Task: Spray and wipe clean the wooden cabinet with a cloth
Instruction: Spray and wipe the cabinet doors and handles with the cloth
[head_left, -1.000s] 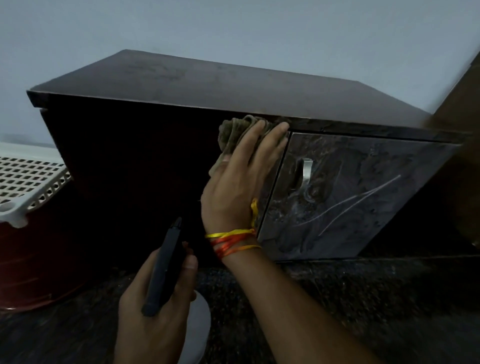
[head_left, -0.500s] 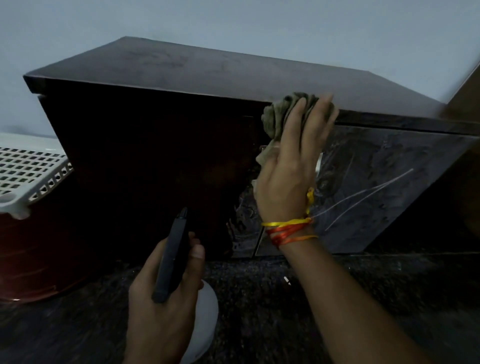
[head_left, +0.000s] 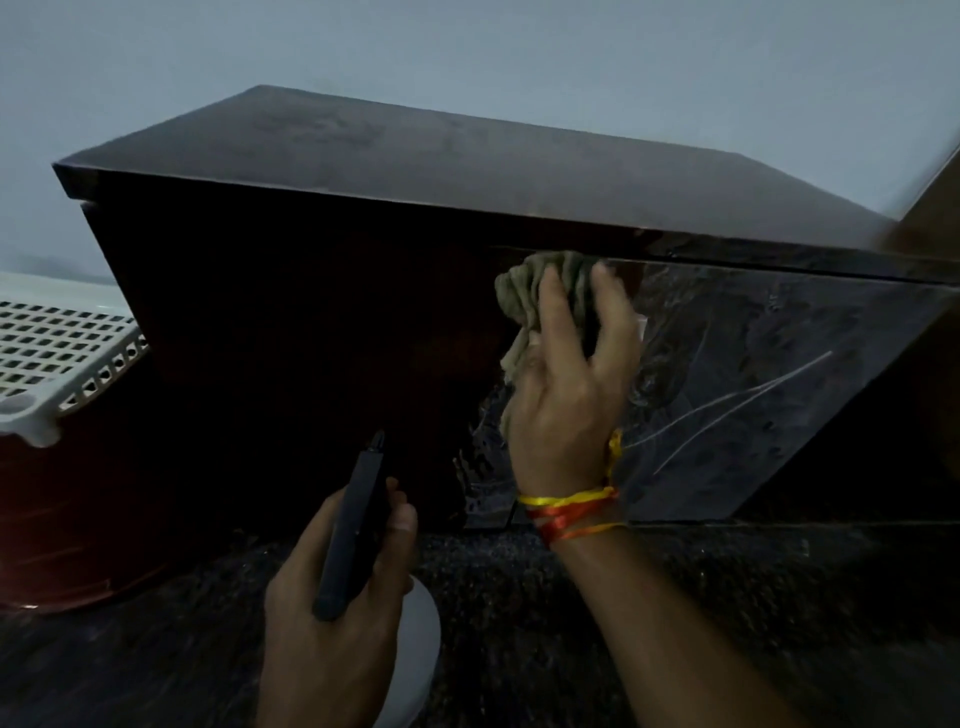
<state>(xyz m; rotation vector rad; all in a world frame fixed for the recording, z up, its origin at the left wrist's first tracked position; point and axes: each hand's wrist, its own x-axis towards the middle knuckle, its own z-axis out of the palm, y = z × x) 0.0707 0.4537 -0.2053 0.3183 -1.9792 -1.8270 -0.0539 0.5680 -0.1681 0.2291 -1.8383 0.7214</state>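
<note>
Your right grip (head_left: 566, 374) presses the cloth (head_left: 540, 296) on the cabinet (head_left: 415, 171) front; bottle (head_left: 353, 525) lower left, basket (head_left: 57, 343) far left.

cabinet (head_left: 415, 171) x1 | cloth (head_left: 535, 301) x1 | hands x2 (left hand (head_left: 332, 623), right hand (head_left: 566, 410)) | basket (head_left: 57, 358) x1

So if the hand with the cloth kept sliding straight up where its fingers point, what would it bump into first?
Probably the overhanging edge of the cabinet top. The right hand presses the cloth on the cabinet door, fingers pointing up, and the cloth already sits just under that edge. Depth is hard to judge here.
</note>
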